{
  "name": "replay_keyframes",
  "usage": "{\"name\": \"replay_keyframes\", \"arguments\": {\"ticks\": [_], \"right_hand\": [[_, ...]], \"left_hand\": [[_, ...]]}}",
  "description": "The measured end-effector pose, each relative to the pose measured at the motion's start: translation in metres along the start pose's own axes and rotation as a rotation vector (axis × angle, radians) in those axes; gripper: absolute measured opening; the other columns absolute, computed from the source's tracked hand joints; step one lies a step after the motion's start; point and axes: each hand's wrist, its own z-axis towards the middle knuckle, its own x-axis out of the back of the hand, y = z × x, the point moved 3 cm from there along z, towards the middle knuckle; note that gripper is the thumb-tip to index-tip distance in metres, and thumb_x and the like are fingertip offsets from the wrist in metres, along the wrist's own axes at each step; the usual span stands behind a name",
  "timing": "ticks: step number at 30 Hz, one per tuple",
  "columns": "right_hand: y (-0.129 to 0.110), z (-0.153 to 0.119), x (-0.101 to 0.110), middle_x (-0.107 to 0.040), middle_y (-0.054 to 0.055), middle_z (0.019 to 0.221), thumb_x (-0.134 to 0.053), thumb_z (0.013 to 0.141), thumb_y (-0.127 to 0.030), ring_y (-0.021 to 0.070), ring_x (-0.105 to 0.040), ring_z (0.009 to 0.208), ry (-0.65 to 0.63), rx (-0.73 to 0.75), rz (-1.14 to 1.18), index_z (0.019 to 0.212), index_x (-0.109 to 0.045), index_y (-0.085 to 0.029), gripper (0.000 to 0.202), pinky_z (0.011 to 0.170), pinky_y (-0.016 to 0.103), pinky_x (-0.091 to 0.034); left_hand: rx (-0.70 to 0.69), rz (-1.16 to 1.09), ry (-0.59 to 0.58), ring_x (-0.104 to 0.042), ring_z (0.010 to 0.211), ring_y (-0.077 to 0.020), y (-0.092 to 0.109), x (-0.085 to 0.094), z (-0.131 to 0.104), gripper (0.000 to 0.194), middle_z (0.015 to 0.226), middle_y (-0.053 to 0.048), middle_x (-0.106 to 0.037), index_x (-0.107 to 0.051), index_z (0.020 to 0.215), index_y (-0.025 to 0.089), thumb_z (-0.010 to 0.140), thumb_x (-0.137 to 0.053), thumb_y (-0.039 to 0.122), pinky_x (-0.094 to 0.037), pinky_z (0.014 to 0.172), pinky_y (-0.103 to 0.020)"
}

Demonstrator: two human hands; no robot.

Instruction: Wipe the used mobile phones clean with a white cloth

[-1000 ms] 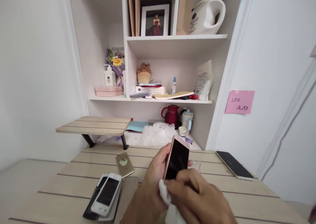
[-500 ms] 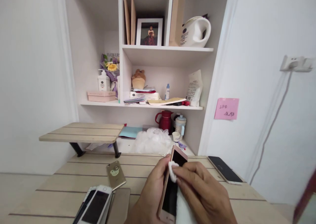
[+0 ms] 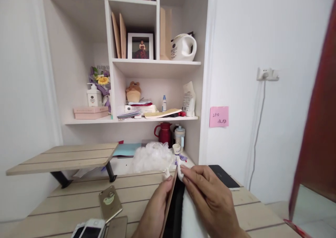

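My left hand (image 3: 154,208) is closed around the long edge of a smartphone (image 3: 174,210), which is tilted so its dark screen shows at a steep angle. Pinched in the fingers of my right hand (image 3: 211,197) is a white cloth (image 3: 193,213), pressed against the upper part of the phone's screen side. The rest of the cloth hangs down under my right hand. On the table to the left lie a gold phone with a green sticker (image 3: 110,203), a white phone (image 3: 95,228) and a grey-gold phone (image 3: 117,227).
Another dark-screened phone (image 3: 224,177) lies beyond my right hand. A raised wooden stand (image 3: 68,157) is at the left. Crumpled clear plastic (image 3: 152,157), a red jug (image 3: 165,133) and a small white cup (image 3: 176,148) stand at the back, below shelves (image 3: 157,65).
My view has swung to the right. The held phone has turned more edge-on, and the cloth has moved toward its upper end. Both hands keep their holds.
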Motion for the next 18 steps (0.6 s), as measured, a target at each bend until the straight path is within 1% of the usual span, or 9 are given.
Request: {"name": "replay_keyframes", "arguments": {"ticks": [2,5,7,10,13,15,18], "right_hand": [[0.002,0.001,0.001,-0.062,0.008,0.088,-0.051,0.094,-0.010,0.0164,-0.064,0.075,0.035,-0.020,-0.014,0.119,-0.068,-0.018,0.032,0.064,0.026,-0.057],[0.003,-0.002,-0.004,-0.062,0.008,0.089,-0.050,0.094,-0.010,0.0171,-0.065,0.077,0.042,-0.016,-0.016,0.121,-0.066,-0.017,0.032,0.066,0.028,-0.057],[0.005,-0.005,-0.009,-0.063,0.009,0.089,-0.049,0.095,-0.010,0.0178,-0.066,0.078,0.047,-0.019,-0.016,0.121,-0.065,-0.016,0.032,0.068,0.029,-0.058],[0.011,-0.010,-0.016,-0.063,0.009,0.089,-0.046,0.096,-0.011,0.0185,-0.067,0.078,0.047,-0.037,-0.016,0.123,-0.063,-0.016,0.032,0.070,0.030,-0.060],[0.011,-0.016,-0.022,-0.062,0.010,0.092,-0.045,0.096,-0.008,0.0181,-0.067,0.080,0.013,-0.035,0.000,0.130,-0.058,-0.015,0.037,0.072,0.030,-0.061],[0.005,-0.018,-0.022,-0.062,0.011,0.097,-0.046,0.095,-0.005,0.0181,-0.067,0.085,-0.003,-0.013,0.024,0.135,-0.053,-0.014,0.042,0.075,0.030,-0.061],[-0.006,-0.018,-0.016,-0.060,0.013,0.105,-0.049,0.092,-0.001,0.0186,-0.067,0.093,-0.011,0.039,0.055,0.141,-0.048,-0.014,0.050,0.078,0.029,-0.060]], "left_hand": [[-0.043,0.049,-0.008,-0.065,0.109,-0.0246,0.001,0.001,0.001,0.020,0.089,-0.010,-0.076,-0.076,0.088,0.010,0.084,-0.064,0.025,-0.041,0.107,-0.033],[-0.136,0.168,0.035,-0.059,0.120,-0.0262,0.006,0.006,0.003,0.020,0.101,-0.012,-0.075,-0.076,0.094,0.010,0.081,-0.069,0.024,-0.036,0.112,-0.033],[-0.184,0.228,0.109,-0.058,0.123,-0.0276,0.009,0.011,0.003,0.022,0.103,-0.013,-0.075,-0.077,0.092,0.010,0.081,-0.070,0.028,-0.036,0.113,-0.035],[-0.254,0.314,0.296,-0.056,0.125,-0.0272,0.013,0.022,-0.001,0.020,0.103,-0.011,-0.076,-0.077,0.086,0.014,0.080,-0.071,0.032,-0.037,0.113,-0.034],[-0.388,0.481,0.490,-0.054,0.128,-0.0243,0.019,0.036,-0.011,0.011,0.105,-0.004,-0.076,-0.077,0.084,0.020,0.075,-0.076,0.024,-0.036,0.112,-0.029],[-0.441,0.578,0.545,-0.052,0.130,-0.0241,0.021,0.043,-0.017,0.014,0.107,-0.002,-0.075,-0.077,0.087,0.022,0.073,-0.077,0.022,-0.036,0.112,-0.028],[-0.443,0.662,0.537,-0.048,0.134,-0.0269,0.019,0.047,-0.025,0.018,0.110,-0.002,-0.075,-0.077,0.088,0.023,0.070,-0.078,0.022,-0.034,0.114,-0.032]]}}
